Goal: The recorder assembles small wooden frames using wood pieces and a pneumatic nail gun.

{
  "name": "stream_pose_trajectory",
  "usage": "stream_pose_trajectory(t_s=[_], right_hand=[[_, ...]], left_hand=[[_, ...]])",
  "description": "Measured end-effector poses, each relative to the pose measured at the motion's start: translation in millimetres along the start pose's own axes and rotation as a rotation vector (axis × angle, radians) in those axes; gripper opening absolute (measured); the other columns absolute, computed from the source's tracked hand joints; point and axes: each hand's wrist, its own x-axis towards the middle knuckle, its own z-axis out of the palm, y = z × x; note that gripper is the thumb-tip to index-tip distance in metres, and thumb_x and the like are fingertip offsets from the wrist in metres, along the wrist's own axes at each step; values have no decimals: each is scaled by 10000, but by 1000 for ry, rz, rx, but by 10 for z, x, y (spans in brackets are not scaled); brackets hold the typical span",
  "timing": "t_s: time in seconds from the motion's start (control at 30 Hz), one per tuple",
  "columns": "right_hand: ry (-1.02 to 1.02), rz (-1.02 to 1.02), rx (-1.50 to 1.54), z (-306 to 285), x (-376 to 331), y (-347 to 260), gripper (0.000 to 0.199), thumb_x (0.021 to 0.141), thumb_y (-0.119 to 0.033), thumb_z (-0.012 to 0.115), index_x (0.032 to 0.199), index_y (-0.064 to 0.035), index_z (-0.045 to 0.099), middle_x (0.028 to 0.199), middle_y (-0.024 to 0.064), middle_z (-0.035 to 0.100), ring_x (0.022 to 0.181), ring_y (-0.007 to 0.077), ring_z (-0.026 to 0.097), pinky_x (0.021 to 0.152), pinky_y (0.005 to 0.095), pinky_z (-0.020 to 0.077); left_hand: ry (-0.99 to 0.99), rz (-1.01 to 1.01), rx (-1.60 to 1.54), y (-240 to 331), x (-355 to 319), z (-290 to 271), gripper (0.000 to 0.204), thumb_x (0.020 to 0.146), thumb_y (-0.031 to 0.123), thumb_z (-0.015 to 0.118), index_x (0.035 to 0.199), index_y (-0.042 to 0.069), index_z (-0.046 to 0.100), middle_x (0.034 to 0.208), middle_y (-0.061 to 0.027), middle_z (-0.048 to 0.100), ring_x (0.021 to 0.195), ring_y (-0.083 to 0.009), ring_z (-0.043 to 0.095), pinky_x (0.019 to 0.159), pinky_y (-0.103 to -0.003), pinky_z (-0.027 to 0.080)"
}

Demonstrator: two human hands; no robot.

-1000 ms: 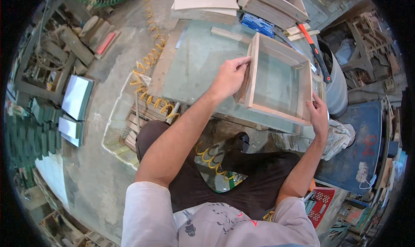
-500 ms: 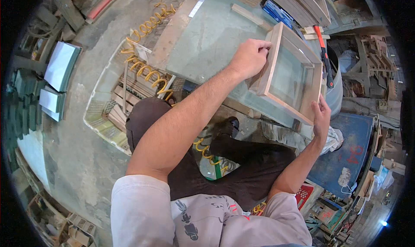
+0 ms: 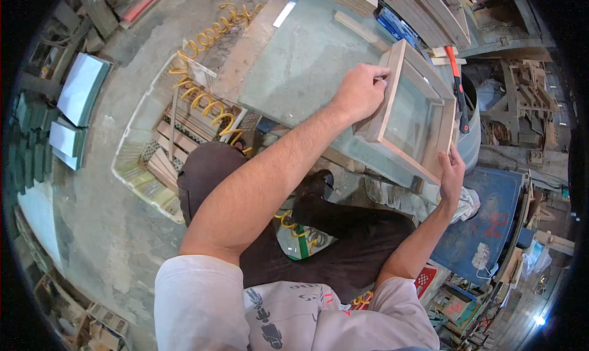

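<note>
A rectangular open frame of pale wood [image 3: 410,161] stands tilted over the grey-green bench top [image 3: 288,75], and the bench shows through its opening. My left hand [image 3: 361,93] is closed on the frame's left side, fingers curled at its upper edge. At the lower right corner, my right hand [image 3: 451,176] grips the opposite side, with thumb and fingers against the wood. A loose wooden strip [image 3: 361,30] lies on the bench beyond the frame. Just right of the frame is a tool with an orange and black handle [image 3: 458,90].
Stacked wooden pieces [image 3: 423,13] and a blue package [image 3: 396,24] crowd the bench's far right. A yellow coiled hose [image 3: 211,102] hangs over a pale crate [image 3: 132,148] of wood strips at left. A blue panel [image 3: 481,222] lies at right, near a white cloth [image 3: 466,205].
The whole view has shifted slightly, so the bench and frame sit a little lower in the picture. Both hands keep their hold on the wooden frame.
</note>
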Motion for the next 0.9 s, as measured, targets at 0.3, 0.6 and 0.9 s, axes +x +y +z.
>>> stream_pose_trajectory(t_s=[0.3, 0.6, 0.9], right_hand=[[-5, 53, -4, 29, -9, -19, 489, 944, -65, 554, 1395, 84, 439, 1100, 36, 628, 918, 62, 554, 814, 206, 429], [0, 36, -22, 44, 12, -13, 491, 941, -62, 558, 1394, 84, 439, 1017, 32, 649, 841, 58, 556, 747, 205, 438], [11, -16, 33, 14, -46, -137, 467, 945, -53, 550, 1380, 87, 453, 1056, 31, 638, 893, 71, 559, 799, 213, 442]], left_hand=[[16, -9, -38, -16, -28, 28, 363, 908, 105, 563, 1256, 6, 605, 1122, -186, 685, 1011, -254, 673, 915, -340, 519], [78, 17, -99, -37, -29, 53, 341, 865, 56, 550, 1183, -38, 630, 1056, -256, 674, 984, -361, 667, 905, -388, 519], [109, 68, -140, 58, 2, 36, 344, 902, 198, 558, 1153, -19, 649, 1059, -243, 680, 1005, -346, 664, 889, -383, 514]])
